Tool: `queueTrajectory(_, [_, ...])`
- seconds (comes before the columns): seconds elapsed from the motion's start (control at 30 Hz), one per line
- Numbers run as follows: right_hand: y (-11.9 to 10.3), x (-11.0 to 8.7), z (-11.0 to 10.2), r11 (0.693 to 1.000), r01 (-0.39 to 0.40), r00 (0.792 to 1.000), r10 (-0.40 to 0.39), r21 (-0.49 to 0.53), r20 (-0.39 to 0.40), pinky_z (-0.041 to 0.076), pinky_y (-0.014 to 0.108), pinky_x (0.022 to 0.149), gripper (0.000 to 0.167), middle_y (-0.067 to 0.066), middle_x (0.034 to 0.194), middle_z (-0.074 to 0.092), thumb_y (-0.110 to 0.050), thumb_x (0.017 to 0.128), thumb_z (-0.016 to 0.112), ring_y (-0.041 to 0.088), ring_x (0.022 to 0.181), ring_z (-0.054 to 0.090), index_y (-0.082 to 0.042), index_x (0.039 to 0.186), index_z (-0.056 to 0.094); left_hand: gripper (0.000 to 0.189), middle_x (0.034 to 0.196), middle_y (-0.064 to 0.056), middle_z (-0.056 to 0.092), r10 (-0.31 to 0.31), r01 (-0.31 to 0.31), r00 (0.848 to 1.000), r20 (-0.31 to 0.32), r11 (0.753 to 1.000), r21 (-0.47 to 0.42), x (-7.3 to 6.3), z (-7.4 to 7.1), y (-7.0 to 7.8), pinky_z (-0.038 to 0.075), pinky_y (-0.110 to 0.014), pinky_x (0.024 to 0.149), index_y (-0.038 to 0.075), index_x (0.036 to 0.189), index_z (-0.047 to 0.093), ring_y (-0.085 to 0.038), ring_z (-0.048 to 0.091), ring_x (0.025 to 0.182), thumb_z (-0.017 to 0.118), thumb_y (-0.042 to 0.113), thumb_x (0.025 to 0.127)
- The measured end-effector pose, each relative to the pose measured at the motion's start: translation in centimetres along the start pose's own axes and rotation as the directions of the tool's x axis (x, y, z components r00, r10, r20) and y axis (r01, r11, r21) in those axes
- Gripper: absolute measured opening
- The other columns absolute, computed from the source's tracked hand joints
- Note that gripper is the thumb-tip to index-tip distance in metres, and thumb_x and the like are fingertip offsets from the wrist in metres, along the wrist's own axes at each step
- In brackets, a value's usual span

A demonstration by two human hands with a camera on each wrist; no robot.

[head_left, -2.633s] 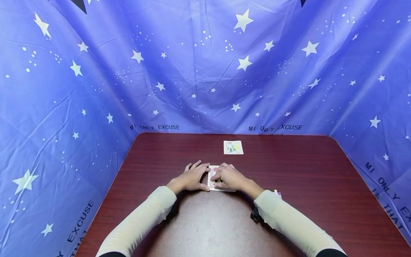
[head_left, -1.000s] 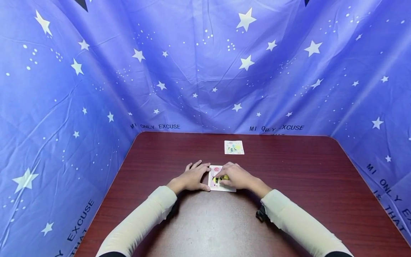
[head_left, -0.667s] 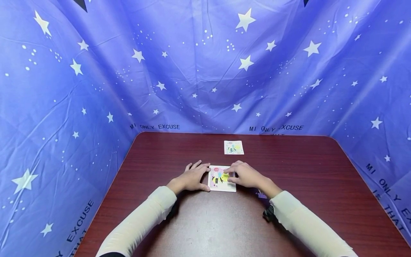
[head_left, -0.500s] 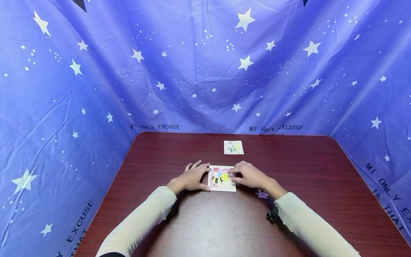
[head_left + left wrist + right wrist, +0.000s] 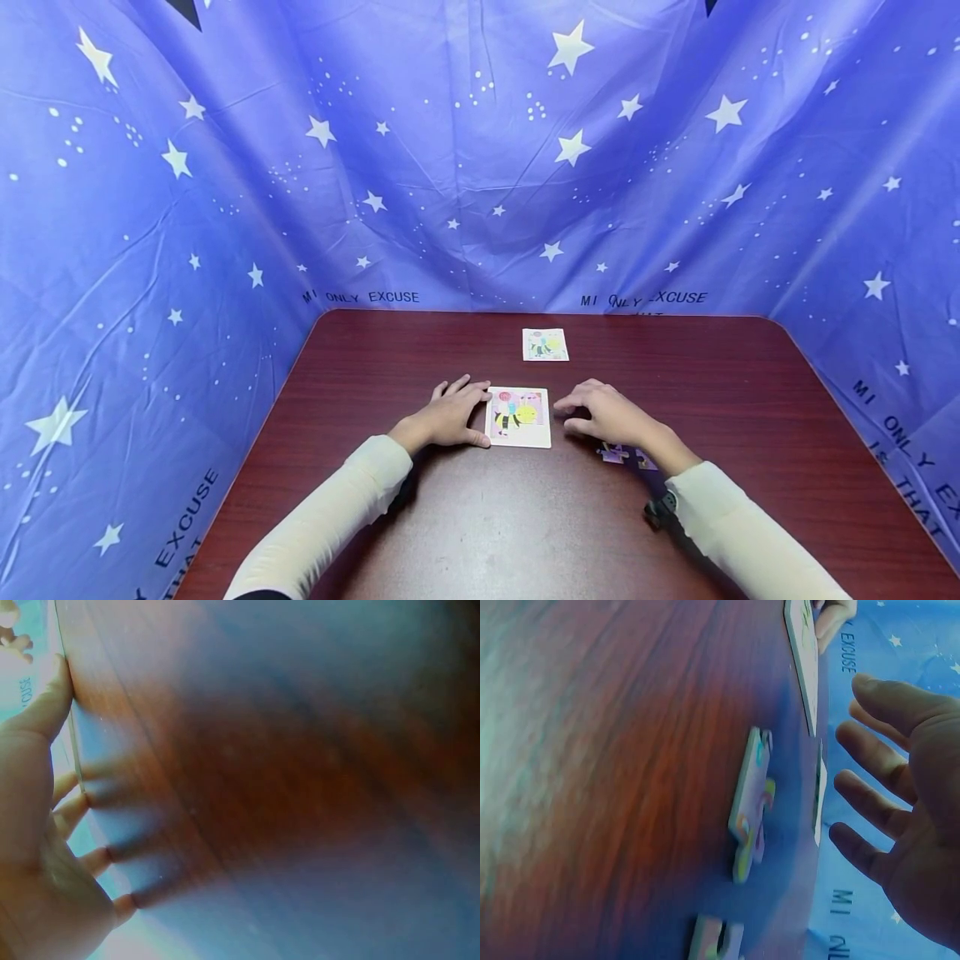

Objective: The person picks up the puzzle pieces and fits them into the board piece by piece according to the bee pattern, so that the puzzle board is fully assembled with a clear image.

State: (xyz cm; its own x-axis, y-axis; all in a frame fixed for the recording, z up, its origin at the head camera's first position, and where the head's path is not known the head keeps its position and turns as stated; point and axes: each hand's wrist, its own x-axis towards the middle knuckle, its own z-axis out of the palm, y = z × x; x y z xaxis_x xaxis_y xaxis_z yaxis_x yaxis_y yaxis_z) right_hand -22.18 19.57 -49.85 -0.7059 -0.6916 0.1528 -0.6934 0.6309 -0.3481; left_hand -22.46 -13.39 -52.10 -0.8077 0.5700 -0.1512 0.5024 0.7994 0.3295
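A square puzzle board (image 5: 529, 437) with a pale frame lies mid-table, showing a yellow and black bee and a red round shape; its lower right part is plain white. My left hand (image 5: 447, 414) rests at its left edge, thumb near the lower corner and fingers spread toward the upper one. Just right of the board is my right hand (image 5: 611, 414), relaxed and holding nothing; the right wrist view shows its fingers apart. Below that hand lie a purple puzzle piece (image 5: 613, 453) and another puzzle piece (image 5: 646, 460), the latter partly hidden by the forearm.
Farther back on the dark red table (image 5: 405, 350) lies a square card (image 5: 546, 345) with a similar bee picture. A blue curtain (image 5: 465, 167) with white stars surrounds the table's back and sides.
My right hand has moved right, off the board, uncovering the bee picture and its blank lower right part. Puzzle pieces have come into sight beside the right forearm. The left hand stays put.
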Motion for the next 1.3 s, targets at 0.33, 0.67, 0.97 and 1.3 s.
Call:
queueTrajectory(0.33, [1.7, -2.3, -0.3, 1.000, -0.023, 1.000, 0.023, -0.011, -0.013, 0.050, 0.044, 0.096, 0.028, -0.007, 0.104, 0.074, -0.023, 0.089, 0.078, 0.021, 0.106, 0.063, -0.016, 0.116, 0.078, 0.086, 0.167, 0.001, 0.032, 0.003, -0.003, 1.000, -0.006, 1.000, -0.009, 0.0, 0.1, 0.0, 0.017, -0.068, 0.119, 0.020, 0.150, 0.047, -0.037, 0.018, 0.158, 0.076, 0.061, 0.081])
queueTrajectory(0.67, [3.1, -5.3, -0.8, 0.998, -0.016, 0.999, 0.013, -0.053, -0.046, 0.051, 0.042, 0.090, 0.028, -0.007, 0.100, 0.074, -0.020, 0.085, 0.081, 0.019, 0.100, 0.064, -0.015, 0.113, 0.079, 0.087, 0.168, 0.000, 0.031, 0.002, -0.002, 1.000, 0.000, 1.000, 0.003, 0.0, -0.1, 0.0, 0.017, -0.068, 0.120, 0.020, 0.150, 0.047, -0.037, 0.017, 0.158, 0.075, 0.063, 0.080])
queueTrajectory(0.97, [3.3, -7.1, -0.6, 0.998, -0.024, 1.000, 0.023, -0.061, -0.017, 0.051, 0.040, 0.090, 0.036, -0.009, 0.100, 0.072, -0.024, 0.080, 0.085, 0.018, 0.101, 0.061, -0.015, 0.114, 0.078, 0.087, 0.168, 0.001, 0.030, -0.002, 0.002, 1.000, 0.001, 1.000, 0.003, -0.1, 0.0, 0.0, 0.016, -0.068, 0.120, 0.019, 0.151, 0.046, -0.037, 0.016, 0.158, 0.074, 0.063, 0.081])
queueTrajectory(1.3, [3.1, -7.7, -0.5, 0.996, 0.019, 0.999, -0.022, -0.087, -0.027, 0.050, 0.042, 0.082, 0.039, -0.008, 0.098, 0.072, -0.027, 0.075, 0.087, 0.019, 0.097, 0.060, -0.015, 0.112, 0.079, 0.086, 0.168, 0.001, 0.031, 0.004, -0.004, 1.000, 0.002, 1.000, 0.005, 0.0, 0.0, -0.1, 0.017, -0.068, 0.120, 0.020, 0.151, 0.046, -0.037, 0.017, 0.158, 0.074, 0.063, 0.082])
